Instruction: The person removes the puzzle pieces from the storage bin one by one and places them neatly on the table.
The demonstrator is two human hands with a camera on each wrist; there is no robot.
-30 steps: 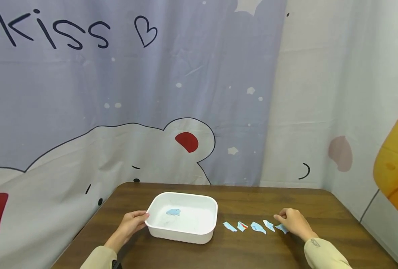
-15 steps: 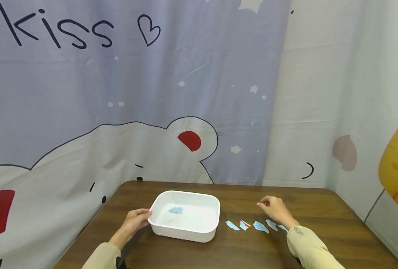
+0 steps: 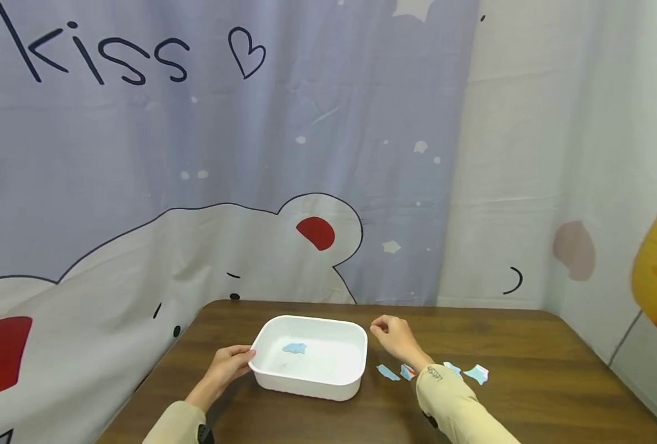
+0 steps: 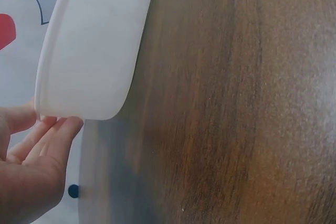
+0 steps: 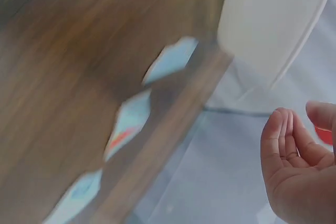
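My left hand (image 3: 223, 371) holds the left end of a white plastic basin (image 3: 306, 387), thumb at the rim and fingers against the outer wall. Inside the basin lies one pale blue scrap (image 3: 294, 348), like torn paper. Past the basin's right side hovers my right hand (image 3: 397, 340), above the table. Its fingers (image 5: 286, 135) are loosely bent, the thumb stands apart from them, and nothing shows between. Below it are a light blue scrap (image 3: 387, 372) and one with a red mark (image 3: 408, 372). Farther right lie two more scraps (image 3: 477, 374); the right sleeve hides another spot in the row.
The brown wooden table (image 3: 506, 345) carries everything. Behind it hangs a printed curtain (image 3: 395, 154) with a cartoon bear, lettering and a heart. Close to the scraps, the right sleeve (image 3: 445, 394) crosses over the row.
My right hand has lifted from the rightmost scrap, which now shows fully, and moved left toward the basin. The left hand keeps its hold on the basin.
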